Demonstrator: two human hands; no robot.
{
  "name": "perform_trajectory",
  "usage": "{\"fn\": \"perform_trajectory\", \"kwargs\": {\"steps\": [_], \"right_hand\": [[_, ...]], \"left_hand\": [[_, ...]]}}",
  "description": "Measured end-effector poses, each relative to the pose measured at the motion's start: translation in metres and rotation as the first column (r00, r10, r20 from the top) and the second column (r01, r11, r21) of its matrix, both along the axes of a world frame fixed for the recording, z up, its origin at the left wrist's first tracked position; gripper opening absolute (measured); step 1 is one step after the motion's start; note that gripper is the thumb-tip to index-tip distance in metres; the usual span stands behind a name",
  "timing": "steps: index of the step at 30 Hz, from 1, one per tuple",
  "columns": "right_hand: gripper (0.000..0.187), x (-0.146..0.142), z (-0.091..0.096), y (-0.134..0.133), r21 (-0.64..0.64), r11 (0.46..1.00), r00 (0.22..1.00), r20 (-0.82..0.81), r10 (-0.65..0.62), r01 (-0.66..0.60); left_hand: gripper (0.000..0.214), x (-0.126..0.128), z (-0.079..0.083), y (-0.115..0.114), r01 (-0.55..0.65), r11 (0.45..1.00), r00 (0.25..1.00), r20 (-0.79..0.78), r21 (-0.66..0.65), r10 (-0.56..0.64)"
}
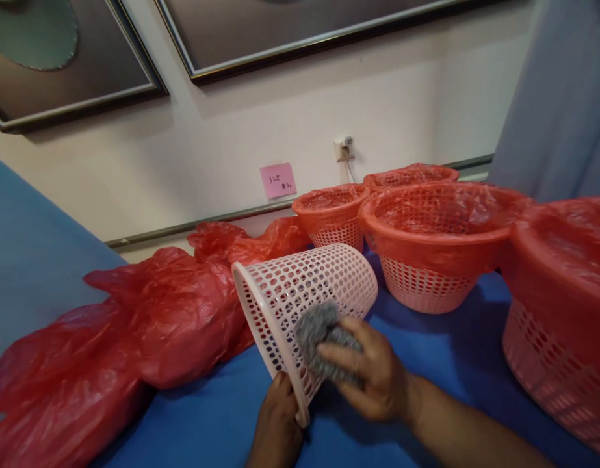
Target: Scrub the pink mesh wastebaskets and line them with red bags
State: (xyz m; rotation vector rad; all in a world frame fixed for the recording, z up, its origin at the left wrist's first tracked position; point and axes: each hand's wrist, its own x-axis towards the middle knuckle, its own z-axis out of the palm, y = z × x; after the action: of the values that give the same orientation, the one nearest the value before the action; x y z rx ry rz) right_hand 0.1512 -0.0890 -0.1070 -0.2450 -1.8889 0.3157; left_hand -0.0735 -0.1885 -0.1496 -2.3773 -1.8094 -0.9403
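A pale pink plastic wastebasket [346,276] with a perforated wall lies tilted on its side in the middle of the view, its mouth facing left. My left hand [279,419] grips the rim at the lower edge, its fingers partly hidden by the basket. Bunched in my right hand [378,370] is a grey fuzzy cloth [315,331], pressed against the outer wall near the mouth. Fingers of that hand are wrapped round the cloth.
Filled red plastic bags [182,312] lie on the left of the blue surface [221,403]. Several wastebaskets with red liners, one nearby [426,279], stand at right. Behind are a wall socket [344,150], a pink note [278,181] and picture frames [300,52].
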Motion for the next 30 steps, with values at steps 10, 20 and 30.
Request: {"fn": "perform_trajectory", "kwargs": {"steps": [10, 20, 30], "right_hand": [[0.055, -0.003, 0.002, -0.015, 0.118, 0.962, 0.964, 0.137, 0.229, -0.245], [0.042, 0.018, -0.010, 0.047, -0.447, 0.837, 0.917, -0.081, -0.391, 0.317], [0.054, 0.003, -0.001, 0.003, -0.071, 0.997, 0.997, -0.064, -0.047, 0.042]], "left_hand": [[0.043, 0.027, 0.040, -0.016, 0.019, 0.987, 0.946, 0.321, -0.157, 0.033], [0.041, 0.035, 0.048, -0.015, -0.030, 0.978, 0.831, 0.538, -0.208, 0.140], [0.040, 0.032, -0.003, -0.010, -0.002, 1.000, 0.990, 0.139, -0.015, 0.004]]}}
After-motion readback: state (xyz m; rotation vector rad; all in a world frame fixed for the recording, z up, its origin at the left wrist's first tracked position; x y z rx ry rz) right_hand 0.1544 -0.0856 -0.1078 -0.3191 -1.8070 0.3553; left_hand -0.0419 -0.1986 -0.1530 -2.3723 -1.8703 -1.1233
